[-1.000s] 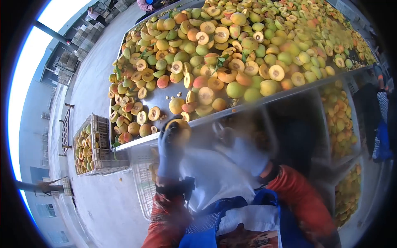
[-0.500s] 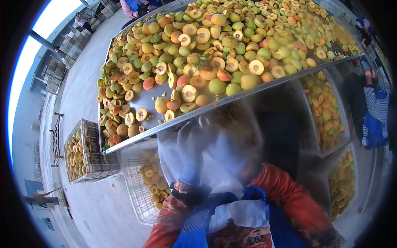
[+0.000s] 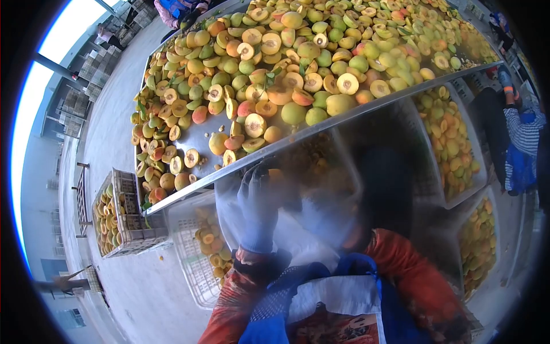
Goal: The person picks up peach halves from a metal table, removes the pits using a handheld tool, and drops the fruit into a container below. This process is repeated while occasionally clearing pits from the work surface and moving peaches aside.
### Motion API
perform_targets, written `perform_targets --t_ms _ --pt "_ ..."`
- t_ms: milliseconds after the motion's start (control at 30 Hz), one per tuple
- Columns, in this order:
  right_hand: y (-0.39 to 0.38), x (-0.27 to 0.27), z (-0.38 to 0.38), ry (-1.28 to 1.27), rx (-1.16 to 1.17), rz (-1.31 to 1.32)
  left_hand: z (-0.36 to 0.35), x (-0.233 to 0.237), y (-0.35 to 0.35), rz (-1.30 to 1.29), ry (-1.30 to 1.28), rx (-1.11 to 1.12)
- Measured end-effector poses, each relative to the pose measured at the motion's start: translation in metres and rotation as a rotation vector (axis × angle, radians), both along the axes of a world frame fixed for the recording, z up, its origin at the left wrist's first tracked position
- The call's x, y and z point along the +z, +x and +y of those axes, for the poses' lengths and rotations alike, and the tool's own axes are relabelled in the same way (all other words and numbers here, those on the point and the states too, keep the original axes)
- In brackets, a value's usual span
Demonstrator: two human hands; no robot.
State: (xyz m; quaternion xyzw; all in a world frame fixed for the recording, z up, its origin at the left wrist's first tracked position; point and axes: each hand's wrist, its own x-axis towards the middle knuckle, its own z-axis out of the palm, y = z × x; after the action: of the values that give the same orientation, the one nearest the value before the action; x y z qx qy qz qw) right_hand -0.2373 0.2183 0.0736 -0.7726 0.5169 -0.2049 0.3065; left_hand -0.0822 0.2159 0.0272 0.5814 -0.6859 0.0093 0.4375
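Note:
My left hand (image 3: 257, 213), in a pale blue glove, is raised just below the metal table's front edge, its fingers bent. A small orange patch (image 3: 275, 174) shows by its fingertips, too blurred to name. My right hand (image 3: 325, 219), also gloved, is close by on the right and smeared by motion, so its fingers cannot be made out. Both hands are over a pale apron or sheet on my lap. Beyond them, the metal table (image 3: 201, 137) bears many yellow-green and reddish peaches (image 3: 340, 105), whole and halved, some with brown centres showing.
A white crate (image 3: 192, 269) holding fruit stands left of my lap, with another fruit-filled crate (image 3: 134, 232) beside the table. Fruit bins (image 3: 484, 172) stand at the right. Co-workers (image 3: 522, 143) are at the right and at the far side. Stacked crates (image 3: 97, 71) line the back left.
My left hand shows more sharply, with its fingers more upright. My right hand stays blurred in about the same place. The view has shifted slightly.

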Motion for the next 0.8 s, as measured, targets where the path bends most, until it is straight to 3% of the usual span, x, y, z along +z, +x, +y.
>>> perform_targets --t_ms 233,300,433,600,733,800 --pt "0.013 -0.038 0.008 -0.128 -0.089 -0.002 0.007 0.020 -0.012 -0.050 0.113 0.052" --pt "0.013 -0.039 0.014 -0.384 -0.176 0.003 0.004 0.015 -0.007 -0.128 -0.048 -0.006" --pt "0.013 -0.020 0.011 -0.248 -0.172 0.079 0.006 0.039 -0.014 -0.199 0.073 0.038" --pt "0.014 -0.050 0.019 -1.366 -0.320 0.764 0.012 0.031 -0.014 -0.083 0.052 0.034" --pt "0.014 -0.073 0.020 -1.385 -0.290 0.662 0.019 0.037 -0.012 -0.257 0.076 0.068" --pt "0.009 -0.059 0.027 -0.887 -0.090 0.262 0.017 0.037 -0.013 -0.219 0.074 0.033"
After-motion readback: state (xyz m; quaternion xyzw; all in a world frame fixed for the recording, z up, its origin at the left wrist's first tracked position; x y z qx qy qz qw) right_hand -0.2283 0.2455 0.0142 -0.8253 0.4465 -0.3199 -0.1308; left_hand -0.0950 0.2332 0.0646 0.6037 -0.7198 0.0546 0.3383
